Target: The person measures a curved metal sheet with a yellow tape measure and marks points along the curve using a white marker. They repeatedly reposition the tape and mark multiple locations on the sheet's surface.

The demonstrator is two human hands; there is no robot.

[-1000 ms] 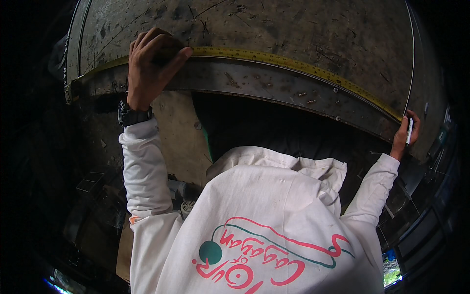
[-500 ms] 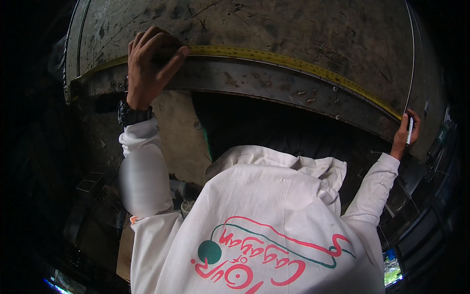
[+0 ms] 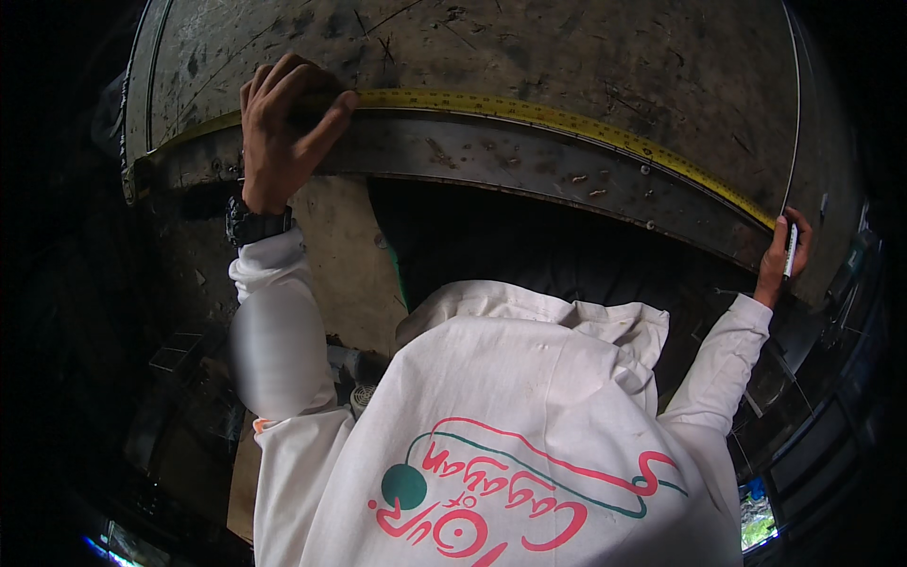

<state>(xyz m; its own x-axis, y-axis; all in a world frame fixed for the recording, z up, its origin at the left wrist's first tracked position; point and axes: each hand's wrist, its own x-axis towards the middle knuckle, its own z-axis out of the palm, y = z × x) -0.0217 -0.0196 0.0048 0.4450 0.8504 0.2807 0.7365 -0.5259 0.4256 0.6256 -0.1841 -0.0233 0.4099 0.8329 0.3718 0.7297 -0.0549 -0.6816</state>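
Observation:
A yellow tape measure blade [image 3: 529, 111] lies along the near edge of a worn, scratched tabletop [image 3: 567, 57], bending with the view. My left hand [image 3: 291, 132] bears down on the blade near its left end, fingers curled over it and thumb pointing right along it. Under that palm the blade is hidden. At the far right end of the blade, my right hand [image 3: 792, 253] has its fingers closed around a slim white pen-like stick [image 3: 791, 251] with dark marks. Its fingertips touch or nearly touch the blade; I cannot tell whether they also grip it.
Below the tape runs a grey metal rail [image 3: 453, 151] with rust spots and small bolts. A pale board [image 3: 345, 250] and dark cloth [image 3: 501, 236] show beneath it. A thin straight line [image 3: 795, 104] crosses the tabletop's right side. Dim clutter lies at lower left.
My left hand has shifted very slightly left along the tape. The tabletop's view has moved a little; my right hand stays in place.

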